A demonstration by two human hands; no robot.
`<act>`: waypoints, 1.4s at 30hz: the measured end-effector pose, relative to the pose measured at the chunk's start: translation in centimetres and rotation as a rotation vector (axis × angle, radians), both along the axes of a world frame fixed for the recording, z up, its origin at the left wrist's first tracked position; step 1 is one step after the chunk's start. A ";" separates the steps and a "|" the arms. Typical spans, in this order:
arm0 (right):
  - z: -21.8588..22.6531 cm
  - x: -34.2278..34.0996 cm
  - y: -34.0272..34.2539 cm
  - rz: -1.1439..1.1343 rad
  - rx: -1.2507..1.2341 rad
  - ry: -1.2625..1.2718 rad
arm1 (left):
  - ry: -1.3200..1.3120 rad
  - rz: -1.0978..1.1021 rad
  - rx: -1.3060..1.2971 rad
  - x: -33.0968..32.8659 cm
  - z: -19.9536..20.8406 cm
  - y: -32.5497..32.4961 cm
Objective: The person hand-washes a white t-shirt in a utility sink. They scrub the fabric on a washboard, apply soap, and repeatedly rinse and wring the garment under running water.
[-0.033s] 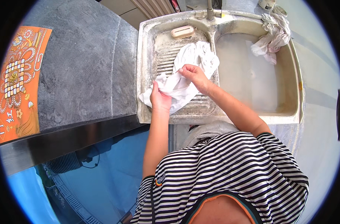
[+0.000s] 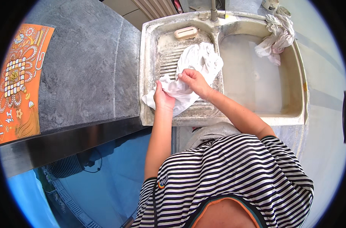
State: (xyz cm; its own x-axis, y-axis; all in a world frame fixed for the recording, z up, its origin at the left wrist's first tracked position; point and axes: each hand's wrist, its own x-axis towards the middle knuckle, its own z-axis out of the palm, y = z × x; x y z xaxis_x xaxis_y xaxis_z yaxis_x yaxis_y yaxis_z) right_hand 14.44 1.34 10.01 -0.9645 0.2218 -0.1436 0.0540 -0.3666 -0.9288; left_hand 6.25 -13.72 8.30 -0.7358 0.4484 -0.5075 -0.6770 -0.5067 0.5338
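A white cloth garment [image 2: 197,60] lies bunched over the ribbed washboard [image 2: 169,60] in the left part of the sink. My left hand [image 2: 163,98] grips its near left side, thumb up and the fingers partly hidden under the fabric. Close by on the right, my right hand [image 2: 195,83] pinches a fold of the same garment between thumb and fingertips. Beyond the cloth, a pale scrubbing brush [image 2: 186,33] rests near the washboard's far end.
To the right, a basin [image 2: 252,76] holds cloudy water. Another wet white garment [image 2: 275,38] drapes over its far right corner. A faucet [image 2: 214,11] rises behind the divider. Left of the sink is a grey countertop [image 2: 81,64] with an orange printed sheet [image 2: 19,81].
My right hand has shifted slightly left and toward me with the pinched fold. My left hand stays nearly in place on the cloth.
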 end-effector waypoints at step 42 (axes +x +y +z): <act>5.7 -3.0 -2.2 -0.756 1.355 0.057 | 0.005 -0.573 -0.018 1.1 9.0 2.9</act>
State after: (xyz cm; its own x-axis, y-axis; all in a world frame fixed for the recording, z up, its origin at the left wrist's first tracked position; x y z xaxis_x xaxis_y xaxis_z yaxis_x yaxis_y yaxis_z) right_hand 11.40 -0.83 15.68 -0.5695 0.5714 0.5909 0.2050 0.7949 -0.5710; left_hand 7.37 -10.85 17.26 -0.3804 0.7677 -0.5157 -0.8384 -0.0508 0.5427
